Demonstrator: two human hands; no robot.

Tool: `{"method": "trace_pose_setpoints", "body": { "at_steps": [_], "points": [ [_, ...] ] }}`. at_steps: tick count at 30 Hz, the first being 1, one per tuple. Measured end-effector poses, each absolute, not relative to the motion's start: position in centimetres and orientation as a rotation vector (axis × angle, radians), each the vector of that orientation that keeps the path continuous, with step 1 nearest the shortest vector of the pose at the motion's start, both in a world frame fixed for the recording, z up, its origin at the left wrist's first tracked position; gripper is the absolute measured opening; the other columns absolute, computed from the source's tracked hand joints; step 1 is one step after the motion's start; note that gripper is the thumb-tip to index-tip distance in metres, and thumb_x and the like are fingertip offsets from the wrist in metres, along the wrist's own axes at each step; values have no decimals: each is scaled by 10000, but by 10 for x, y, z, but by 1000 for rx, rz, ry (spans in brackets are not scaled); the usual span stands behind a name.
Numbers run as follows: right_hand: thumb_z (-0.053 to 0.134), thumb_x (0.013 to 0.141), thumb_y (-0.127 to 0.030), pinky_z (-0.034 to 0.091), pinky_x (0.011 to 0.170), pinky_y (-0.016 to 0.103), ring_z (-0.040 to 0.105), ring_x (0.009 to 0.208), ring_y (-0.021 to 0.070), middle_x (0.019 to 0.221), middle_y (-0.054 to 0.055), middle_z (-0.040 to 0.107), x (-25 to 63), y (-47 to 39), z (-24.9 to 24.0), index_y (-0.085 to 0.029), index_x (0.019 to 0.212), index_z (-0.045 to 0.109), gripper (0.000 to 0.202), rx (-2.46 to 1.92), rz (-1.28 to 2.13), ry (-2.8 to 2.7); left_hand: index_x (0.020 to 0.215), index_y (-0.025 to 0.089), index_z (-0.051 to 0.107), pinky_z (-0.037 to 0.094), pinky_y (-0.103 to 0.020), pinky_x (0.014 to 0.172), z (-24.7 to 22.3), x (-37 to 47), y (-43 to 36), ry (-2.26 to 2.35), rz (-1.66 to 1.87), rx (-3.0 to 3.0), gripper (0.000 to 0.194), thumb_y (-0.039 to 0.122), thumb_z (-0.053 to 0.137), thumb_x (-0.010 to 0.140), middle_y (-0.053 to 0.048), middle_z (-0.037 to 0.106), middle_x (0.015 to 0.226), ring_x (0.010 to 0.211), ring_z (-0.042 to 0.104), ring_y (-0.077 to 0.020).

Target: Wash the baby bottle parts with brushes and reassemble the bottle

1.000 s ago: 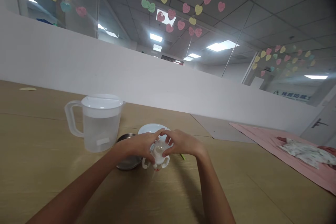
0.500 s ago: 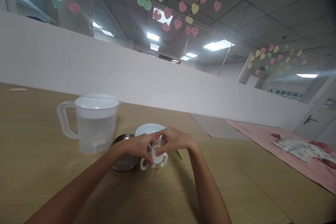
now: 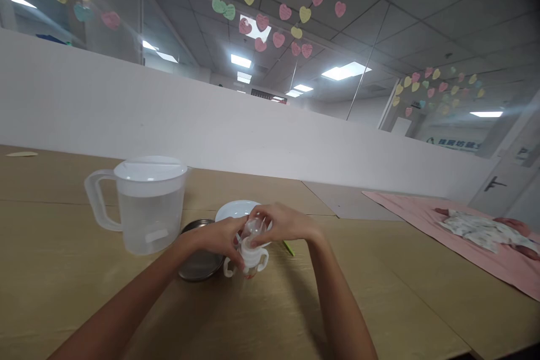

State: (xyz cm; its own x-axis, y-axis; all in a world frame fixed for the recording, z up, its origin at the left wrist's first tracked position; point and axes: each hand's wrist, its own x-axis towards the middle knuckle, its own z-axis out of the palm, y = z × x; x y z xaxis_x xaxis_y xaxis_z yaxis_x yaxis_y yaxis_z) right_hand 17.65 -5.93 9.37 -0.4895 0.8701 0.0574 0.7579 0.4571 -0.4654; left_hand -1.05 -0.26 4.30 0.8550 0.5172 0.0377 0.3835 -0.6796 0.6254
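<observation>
From where I stand, the broad wood-coloured tabletop (image 3: 202,315) takes up most of the view, running back to a low white wall (image 3: 236,126) with glass above it. A pink cloth (image 3: 405,211) lies over the far right side, and on it rests a white patterned garment (image 3: 476,230) with brownish-pink, limb-like parts showing at its ends.

On the person's left stands a big translucent pitcher (image 3: 149,208), upright, lid on, its handle pointing left. Between it and the hands sits a round metal dish (image 3: 200,267), partly under the left hand. A pale plate (image 3: 236,209) lies just behind the hands, which hide some of it.

The left hand (image 3: 221,236) has its fingers curled and clamped on a small two-handled bottle (image 3: 252,256), the thumb at its white collar. That bottle is right in front of the person, roughly upright; I can't tell whether its base touches the tabletop. The right hand (image 3: 287,222) arches in from the other side, its fingers closed round the clear domed cap (image 3: 253,229) at the bottle's top. Smallest of all, a thin green strip (image 3: 289,248) lies by the right wrist.
</observation>
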Motion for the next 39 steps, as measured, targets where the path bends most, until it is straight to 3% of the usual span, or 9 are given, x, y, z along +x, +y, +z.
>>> {"method": "trace_pose_setpoints", "body": {
  "at_steps": [5, 11, 13, 17, 20, 27, 30, 34, 39],
  "points": [
    [632, 655, -298, 418, 651, 248, 500, 794, 131, 978, 31, 506, 196, -79, 108, -190, 995, 455, 398, -1330, 353, -2063, 1177, 225, 472, 434, -255, 731, 50, -17, -2, 826, 197, 2474, 771, 380, 740, 471, -41, 578, 1086, 904, 573, -213],
    [666, 595, -279, 396, 651, 243, 500, 772, 141, 858, 6, 542, 208, -26, 71, -169, 921, 498, 383, -1581, 533, -2235, 838, 194, 592, 396, -211, 610, 56, -15, -6, 789, 90, 2526, 383, 355, 707, 510, 29, 626, 821, 776, 573, -175],
    [690, 577, -302, 396, 627, 238, 518, 745, 142, 836, 7, 566, 204, -3, 50, -161, 1010, 480, 502, -1707, 615, -2242, 818, 193, 591, 382, -208, 586, 57, -14, -7, 788, 107, 2540, 345, 332, 698, 521, 34, 625, 798, 751, 570, -169],
    [671, 605, -419, 389, 609, 228, 539, 775, 155, 897, 24, 598, 193, 21, 25, -168, 963, 543, 455, -1790, 622, -2345, 823, 197, 593, 374, -209, 591, 57, -14, -10, 820, 113, 2546, 343, 305, 702, 516, 31, 626, 826, 771, 571, -173],
    [650, 634, -401, 384, 616, 226, 552, 775, 157, 872, 19, 617, 188, 19, 24, -165, 866, 594, 336, -1839, 558, -2453, 885, 209, 577, 382, -214, 630, 58, -14, -13, 844, 124, 2550, 411, 294, 710, 506, 24, 622, 896, 831, 571, -186],
    [488, 784, -273, 392, 650, 233, 553, 755, 134, 859, 46, 634, 192, -18, 60, -150, 896, 612, 207, -1690, 469, -2384, 1050, 203, 507, 416, -252, 714, 57, -15, -20, 809, 103, 2597, 589, 277, 722, 506, -31, 616, 1017, 893, 571, -211],
    [380, 861, -363, 387, 645, 234, 548, 731, 125, 810, 32, 640, 187, -39, 75, -159, 845, 618, 314, -1563, 492, -2398, 1059, 211, 502, 421, -255, 731, 50, -13, -19, 794, 167, 2584, 622, 317, 732, 491, -24, 623, 1012, 898, 576, -215],
    [457, 808, -500, 363, 569, 225, 547, 676, 132, 770, 34, 640, 164, -57, 80, -155, 836, 637, 390, -1587, 501, -2466, 1037, 220, 508, 428, -240, 693, 42, -10, -16, 762, 219, 2539, 598, 354, 730, 498, -9, 627, 981, 877, 586, -207],
    [582, 720, -477, 347, 576, 242, 579, 777, 190, 862, 70, 655, 134, -66, 77, -163, 925, 645, 381, -1743, 295, -2487, 1042, 201, 489, 422, -229, 615, 40, -10, -11, 772, 191, 2522, 627, 329, 744, 484, 1, 632, 895, 785, 593, -190]
  ]
}}
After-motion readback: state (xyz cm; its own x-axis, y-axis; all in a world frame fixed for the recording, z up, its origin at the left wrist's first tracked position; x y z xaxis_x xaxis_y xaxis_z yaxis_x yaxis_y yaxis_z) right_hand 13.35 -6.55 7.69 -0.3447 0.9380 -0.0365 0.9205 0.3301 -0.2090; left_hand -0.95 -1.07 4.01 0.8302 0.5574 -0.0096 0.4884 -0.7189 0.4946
